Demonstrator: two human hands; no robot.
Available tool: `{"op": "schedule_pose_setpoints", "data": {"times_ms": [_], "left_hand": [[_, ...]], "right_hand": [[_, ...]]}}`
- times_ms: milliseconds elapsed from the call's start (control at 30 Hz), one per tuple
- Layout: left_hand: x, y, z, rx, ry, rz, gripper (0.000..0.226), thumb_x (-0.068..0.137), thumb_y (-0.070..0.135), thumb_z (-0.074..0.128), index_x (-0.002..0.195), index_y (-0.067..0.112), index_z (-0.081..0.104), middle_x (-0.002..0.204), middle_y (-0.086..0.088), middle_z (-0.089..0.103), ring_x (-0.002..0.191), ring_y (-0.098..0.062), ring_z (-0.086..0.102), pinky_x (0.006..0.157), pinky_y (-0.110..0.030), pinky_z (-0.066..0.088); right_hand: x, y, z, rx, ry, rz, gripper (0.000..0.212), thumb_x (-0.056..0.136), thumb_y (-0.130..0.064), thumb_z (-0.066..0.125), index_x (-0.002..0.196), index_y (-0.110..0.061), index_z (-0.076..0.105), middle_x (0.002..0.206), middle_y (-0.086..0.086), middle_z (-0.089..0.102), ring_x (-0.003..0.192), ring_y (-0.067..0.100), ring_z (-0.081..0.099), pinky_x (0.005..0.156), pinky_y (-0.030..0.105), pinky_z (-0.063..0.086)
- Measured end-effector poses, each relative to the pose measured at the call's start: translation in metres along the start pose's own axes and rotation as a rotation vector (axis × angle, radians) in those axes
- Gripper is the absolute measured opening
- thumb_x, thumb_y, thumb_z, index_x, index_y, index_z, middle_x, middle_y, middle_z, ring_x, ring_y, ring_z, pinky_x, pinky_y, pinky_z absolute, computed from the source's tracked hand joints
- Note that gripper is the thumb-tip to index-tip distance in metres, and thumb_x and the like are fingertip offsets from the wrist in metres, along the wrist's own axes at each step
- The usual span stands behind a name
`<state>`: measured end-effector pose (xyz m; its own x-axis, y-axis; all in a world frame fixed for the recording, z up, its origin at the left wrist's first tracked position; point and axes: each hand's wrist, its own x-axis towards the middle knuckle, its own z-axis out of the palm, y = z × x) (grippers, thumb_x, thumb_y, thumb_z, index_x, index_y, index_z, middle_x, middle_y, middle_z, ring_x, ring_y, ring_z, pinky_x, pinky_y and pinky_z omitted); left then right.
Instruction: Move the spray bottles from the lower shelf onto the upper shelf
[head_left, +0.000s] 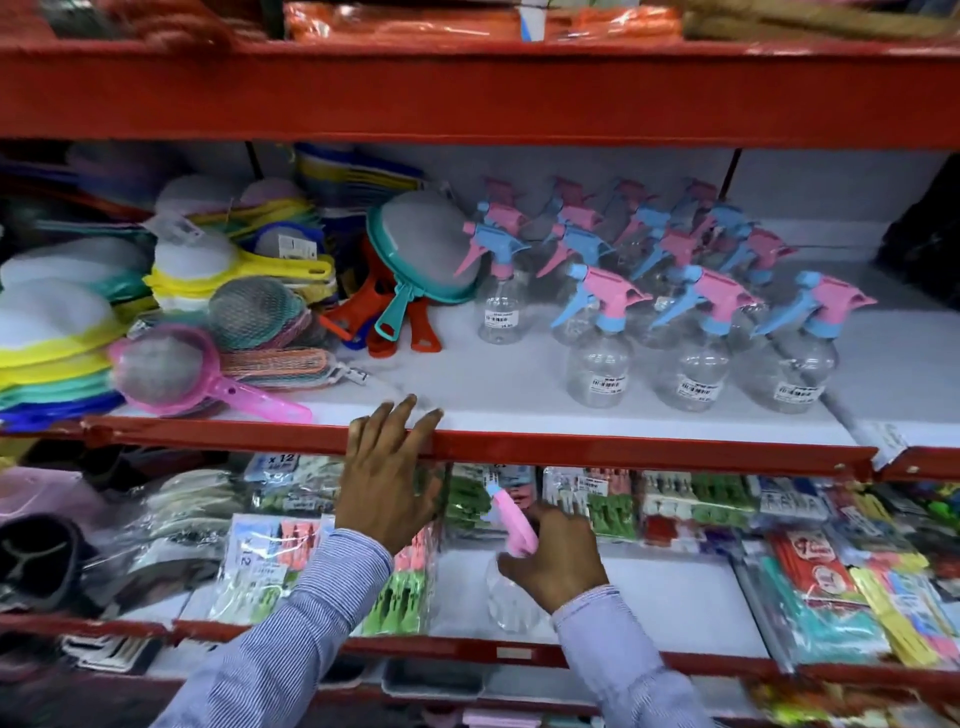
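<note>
Several clear spray bottles (696, 338) with pink and blue trigger heads stand in rows on the upper shelf (519, 395), right of centre. On the lower shelf (675, 597) my right hand (558, 558) is closed around the neck of one clear spray bottle (511, 525) with a pink trigger; its body shows below my fingers. My left hand (387, 478) is spread open, fingertips resting on the red front edge of the upper shelf, holding nothing.
Colourful sieves and strainers (171, 312) crowd the upper shelf's left part. Packs of clothes pegs (597, 499) line the back of the lower shelf and pile up at its right. A red shelf beam (467, 93) runs overhead.
</note>
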<state>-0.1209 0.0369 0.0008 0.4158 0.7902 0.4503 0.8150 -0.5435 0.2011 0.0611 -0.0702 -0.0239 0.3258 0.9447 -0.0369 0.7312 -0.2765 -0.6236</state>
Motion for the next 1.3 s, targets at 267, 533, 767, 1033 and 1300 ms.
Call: {"op": "schedule_pose_setpoints", "data": {"times_ms": [267,533,767,1033,1300], "left_hand": [[-0.004,-0.003,0.003,-0.028,0.023,0.019,0.065,0.074,0.035,0.064,0.137,0.027,0.049,0.149,-0.006,0.048,0.135,-0.033,0.041,0.112,-0.052,0.026],[-0.004,-0.003,-0.002,-0.062,0.004,0.028,0.066,0.074,0.034,0.066,0.138,0.031,0.048,0.148,-0.004,0.049,0.135,-0.031,0.043,0.114,-0.048,0.024],[-0.005,-0.004,-0.001,-0.065,-0.007,0.025,0.068,0.073,0.035,0.069,0.138,0.033,0.047,0.149,-0.002,0.048,0.135,-0.029,0.043,0.115,-0.049,0.025],[-0.004,-0.005,0.004,-0.065,0.027,0.042,0.067,0.073,0.031,0.070,0.136,0.030,0.050,0.146,-0.003,0.050,0.134,-0.029,0.042,0.113,-0.046,0.022],[-0.005,-0.007,0.006,-0.075,0.024,0.032,0.068,0.076,0.038,0.064,0.141,0.030,0.044,0.150,-0.001,0.046,0.138,-0.029,0.040,0.117,-0.048,0.021]], "right_hand": [[-0.013,-0.093,-0.127,0.184,0.348,-0.254,0.025,0.061,-0.030,0.084,0.076,-0.022,0.067,0.066,-0.007,0.069,0.056,0.007,0.060,0.055,0.016,0.046],[0.085,-0.123,-0.130,0.215,0.484,-0.224,0.026,0.059,-0.029,0.085,0.074,-0.013,0.071,0.073,0.007,0.073,0.063,0.022,0.064,0.061,0.028,0.049],[0.117,-0.119,-0.103,0.197,0.540,-0.199,0.029,0.063,-0.030,0.085,0.081,-0.011,0.071,0.082,0.010,0.073,0.070,0.023,0.061,0.067,0.019,0.037],[0.120,-0.116,-0.093,0.330,0.560,-0.158,0.059,0.066,-0.021,0.082,0.118,-0.015,0.055,0.101,0.007,0.075,0.088,0.024,0.071,0.088,0.034,0.056],[0.102,-0.120,-0.094,0.389,0.551,-0.195,0.074,0.068,-0.016,0.082,0.131,-0.023,0.043,0.103,0.006,0.074,0.088,0.024,0.070,0.088,0.040,0.057]]}}
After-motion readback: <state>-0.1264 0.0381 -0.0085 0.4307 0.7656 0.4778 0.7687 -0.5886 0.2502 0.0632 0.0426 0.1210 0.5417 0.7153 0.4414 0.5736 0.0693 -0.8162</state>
